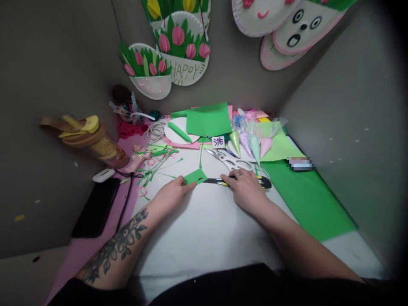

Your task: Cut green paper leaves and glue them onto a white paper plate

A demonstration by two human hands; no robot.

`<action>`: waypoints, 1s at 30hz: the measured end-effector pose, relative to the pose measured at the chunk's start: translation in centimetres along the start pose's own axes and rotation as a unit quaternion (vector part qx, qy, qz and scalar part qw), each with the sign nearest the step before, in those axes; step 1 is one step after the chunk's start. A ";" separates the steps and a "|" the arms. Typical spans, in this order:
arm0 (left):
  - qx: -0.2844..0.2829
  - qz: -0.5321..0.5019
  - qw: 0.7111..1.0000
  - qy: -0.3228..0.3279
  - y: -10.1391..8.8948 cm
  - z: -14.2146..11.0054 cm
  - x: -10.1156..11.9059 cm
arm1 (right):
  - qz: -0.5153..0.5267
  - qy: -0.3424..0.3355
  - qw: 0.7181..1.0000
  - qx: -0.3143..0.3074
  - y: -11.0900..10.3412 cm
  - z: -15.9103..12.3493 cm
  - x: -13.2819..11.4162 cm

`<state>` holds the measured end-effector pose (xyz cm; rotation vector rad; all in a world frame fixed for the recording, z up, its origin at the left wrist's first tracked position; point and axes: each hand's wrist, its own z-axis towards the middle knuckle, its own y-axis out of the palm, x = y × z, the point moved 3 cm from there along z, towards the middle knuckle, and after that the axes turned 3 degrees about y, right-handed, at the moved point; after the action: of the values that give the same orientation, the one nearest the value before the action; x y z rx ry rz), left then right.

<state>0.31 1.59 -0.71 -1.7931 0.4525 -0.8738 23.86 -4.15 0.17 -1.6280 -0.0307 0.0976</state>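
My left hand [172, 194] pinches the left edge of a small green paper piece [196, 176] lying on the white table cover [207, 229]. My right hand [247, 189] rests with fingers curled on a black and yellow utility knife [237, 182], whose blade end points left toward the green piece. White-handled scissors [231, 160] lie just beyond the knife.
A large green sheet [306, 195] lies at right. At the back sit a paper plate [178, 131], green paper [208, 120], pastel cones [251, 142] and rubber bands [154, 131]. Green scraps [157, 163], a glue gun [138, 157], a bottle [92, 140] and a phone [97, 206] are left.
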 end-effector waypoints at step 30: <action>0.089 -0.125 0.985 -0.077 -0.6 0.2 0.5 | 0.028 -0.029 0.999 -0.021 -0.9 -1.1 -1.1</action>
<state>0.72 1.57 -0.04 -1.7573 0.0467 -0.9087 22.88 -5.25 1.22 -1.6685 -0.0317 0.1877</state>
